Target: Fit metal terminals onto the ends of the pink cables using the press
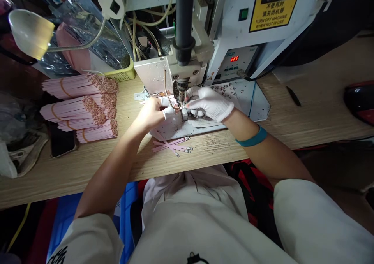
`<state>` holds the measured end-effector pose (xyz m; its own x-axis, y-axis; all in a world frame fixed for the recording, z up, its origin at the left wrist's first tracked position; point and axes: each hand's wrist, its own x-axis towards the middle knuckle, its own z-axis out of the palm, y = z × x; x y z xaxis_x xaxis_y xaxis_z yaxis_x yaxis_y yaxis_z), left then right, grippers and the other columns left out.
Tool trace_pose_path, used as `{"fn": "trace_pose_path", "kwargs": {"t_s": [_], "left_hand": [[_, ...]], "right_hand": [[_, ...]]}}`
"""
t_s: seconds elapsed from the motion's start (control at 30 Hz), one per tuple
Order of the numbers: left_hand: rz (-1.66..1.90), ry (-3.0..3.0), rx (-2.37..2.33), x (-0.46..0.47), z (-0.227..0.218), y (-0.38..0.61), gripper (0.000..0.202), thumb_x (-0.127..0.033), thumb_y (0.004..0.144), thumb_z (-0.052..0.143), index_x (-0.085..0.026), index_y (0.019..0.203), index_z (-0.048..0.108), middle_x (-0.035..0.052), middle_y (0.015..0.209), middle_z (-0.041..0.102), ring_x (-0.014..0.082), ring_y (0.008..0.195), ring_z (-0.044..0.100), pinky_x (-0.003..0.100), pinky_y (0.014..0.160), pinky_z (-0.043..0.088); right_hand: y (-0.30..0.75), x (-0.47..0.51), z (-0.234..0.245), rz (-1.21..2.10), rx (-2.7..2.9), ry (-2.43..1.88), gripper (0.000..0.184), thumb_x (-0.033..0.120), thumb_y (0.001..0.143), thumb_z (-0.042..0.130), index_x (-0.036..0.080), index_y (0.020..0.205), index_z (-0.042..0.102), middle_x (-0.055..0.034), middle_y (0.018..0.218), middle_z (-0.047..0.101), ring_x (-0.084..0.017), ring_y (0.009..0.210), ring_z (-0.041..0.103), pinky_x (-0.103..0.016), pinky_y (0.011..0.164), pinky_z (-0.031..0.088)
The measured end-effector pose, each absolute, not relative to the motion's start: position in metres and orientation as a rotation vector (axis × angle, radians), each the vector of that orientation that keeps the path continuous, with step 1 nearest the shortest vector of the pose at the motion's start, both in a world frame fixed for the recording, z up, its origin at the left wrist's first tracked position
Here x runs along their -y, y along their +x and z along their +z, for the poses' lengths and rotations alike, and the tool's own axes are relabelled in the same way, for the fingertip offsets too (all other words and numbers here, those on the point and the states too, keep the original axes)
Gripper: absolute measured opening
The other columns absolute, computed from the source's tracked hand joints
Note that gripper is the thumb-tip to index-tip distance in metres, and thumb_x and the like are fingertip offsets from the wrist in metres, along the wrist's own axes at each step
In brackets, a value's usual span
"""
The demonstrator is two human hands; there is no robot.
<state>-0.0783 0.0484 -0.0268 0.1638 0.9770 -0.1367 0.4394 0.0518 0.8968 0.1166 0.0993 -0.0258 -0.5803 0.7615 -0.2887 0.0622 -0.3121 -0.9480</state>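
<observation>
My left hand (155, 111), with white covers on some fingers, is closed in a pinch just left of the machine's pressing head (182, 85). What it holds is too small to make out. My right hand (210, 103) wears a white glove. Its fingers are curled together right of the head, close to a small metal block (184, 114), and whatever they grip is hidden. A thin bent tube (165, 85) curves down between the hands. Loose pink strips with metallic tips (172, 145) lie crossed on the table in front of the white base plate (261, 106).
Banded bundles of pink strips with copper-coloured ends (71, 88) are stacked at left beside a phone (62, 140). A lamp (30, 34) leans over a yellow basket (122, 73). A control panel (235, 63) is lit at right. Small dark scraps litter the base plate.
</observation>
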Motion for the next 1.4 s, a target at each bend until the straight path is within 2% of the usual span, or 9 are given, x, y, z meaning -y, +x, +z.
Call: {"fn": "trace_pose_path", "kwargs": {"t_s": [0.27, 0.47, 0.6, 0.7, 0.8, 0.93, 1.03, 1.27, 1.4], "left_hand": [[0.399, 1.839, -1.475, -0.026, -0.007, -0.087, 0.018, -0.029, 0.075, 0.062, -0.013, 0.074, 0.070, 0.0034, 0.068, 0.064, 0.0150, 0.064, 0.056, 0.025, 0.058, 0.041], [-0.219, 2.481, -1.440, 0.005, -0.008, -0.079, 0.031, -0.003, 0.063, 0.056, -0.014, 0.089, 0.068, 0.0122, 0.091, 0.068, 0.0246, 0.084, 0.061, 0.031, 0.069, 0.043], [-0.089, 2.257, -1.569, 0.002, -0.009, -0.075, 0.028, -0.003, 0.066, 0.055, -0.016, 0.090, 0.065, 0.0053, 0.078, 0.064, 0.0169, 0.066, 0.057, 0.026, 0.058, 0.038], [0.426, 2.106, -1.641, -0.007, -0.007, -0.082, 0.008, -0.013, 0.072, 0.061, -0.018, 0.079, 0.059, -0.0017, 0.066, 0.054, 0.0114, 0.058, 0.048, 0.023, 0.056, 0.036], [0.824, 2.098, -1.784, -0.013, -0.005, -0.092, 0.017, -0.020, 0.072, 0.067, -0.018, 0.069, 0.050, -0.0047, 0.060, 0.043, 0.0089, 0.055, 0.040, 0.022, 0.055, 0.032], [0.636, 2.128, -1.957, -0.017, -0.006, -0.097, 0.025, -0.021, 0.071, 0.064, -0.018, 0.058, 0.043, -0.0040, 0.052, 0.039, 0.0091, 0.051, 0.035, 0.023, 0.052, 0.028], [0.294, 2.130, -1.906, -0.019, -0.009, -0.099, 0.007, -0.019, 0.069, 0.060, -0.018, 0.063, 0.055, -0.0028, 0.053, 0.046, 0.0108, 0.049, 0.039, 0.024, 0.051, 0.029], [0.222, 2.169, -1.572, -0.026, -0.023, -0.103, 0.015, -0.022, 0.078, 0.054, -0.015, 0.078, 0.068, 0.0056, 0.082, 0.066, 0.0150, 0.068, 0.056, 0.024, 0.062, 0.039], [0.493, 2.012, -1.461, -0.032, -0.022, -0.094, 0.017, -0.030, 0.083, 0.055, -0.015, 0.083, 0.062, 0.0034, 0.074, 0.063, 0.0149, 0.067, 0.055, 0.024, 0.063, 0.041]], "right_hand": [[0.138, -0.109, -0.024, 1.812, 1.586, -1.022, 0.015, 0.013, 0.081, 0.070, 0.018, 0.085, 0.056, -0.0003, 0.065, 0.052, -0.008, 0.047, 0.047, -0.019, 0.033, 0.030], [0.157, -0.124, -0.025, 1.548, 1.741, -1.086, 0.009, 0.018, 0.082, 0.068, 0.017, 0.082, 0.059, -0.0012, 0.064, 0.053, -0.010, 0.049, 0.049, -0.021, 0.036, 0.032], [0.161, -0.125, -0.022, 1.363, 1.889, -1.169, 0.007, 0.022, 0.081, 0.066, 0.016, 0.084, 0.063, -0.0006, 0.066, 0.057, -0.010, 0.050, 0.049, -0.023, 0.040, 0.033], [0.162, -0.122, -0.019, 1.191, 2.069, -1.205, 0.010, 0.025, 0.079, 0.066, 0.017, 0.083, 0.067, -0.0012, 0.068, 0.060, -0.013, 0.057, 0.053, -0.026, 0.047, 0.039], [0.161, -0.119, -0.021, 1.002, 2.297, -1.216, 0.008, 0.023, 0.075, 0.069, 0.018, 0.081, 0.071, -0.0029, 0.076, 0.067, -0.018, 0.071, 0.061, -0.030, 0.061, 0.045], [0.153, -0.115, -0.028, 0.781, 2.452, -1.258, 0.009, 0.016, 0.071, 0.071, 0.020, 0.080, 0.074, -0.0014, 0.080, 0.071, -0.021, 0.080, 0.065, -0.033, 0.072, 0.047], [0.149, -0.112, -0.031, 0.709, 2.472, -1.237, 0.008, 0.013, 0.071, 0.070, 0.020, 0.075, 0.072, -0.0012, 0.079, 0.070, -0.022, 0.082, 0.065, -0.034, 0.075, 0.048], [0.148, -0.105, -0.025, 1.451, 1.933, -1.183, 0.012, 0.022, 0.077, 0.072, 0.019, 0.083, 0.062, -0.0036, 0.074, 0.067, -0.014, 0.055, 0.059, -0.028, 0.045, 0.048], [0.139, -0.101, -0.026, 1.682, 1.694, -1.048, 0.012, 0.013, 0.075, 0.073, 0.014, 0.083, 0.064, -0.0024, 0.069, 0.064, -0.010, 0.053, 0.056, -0.022, 0.045, 0.048]]}}
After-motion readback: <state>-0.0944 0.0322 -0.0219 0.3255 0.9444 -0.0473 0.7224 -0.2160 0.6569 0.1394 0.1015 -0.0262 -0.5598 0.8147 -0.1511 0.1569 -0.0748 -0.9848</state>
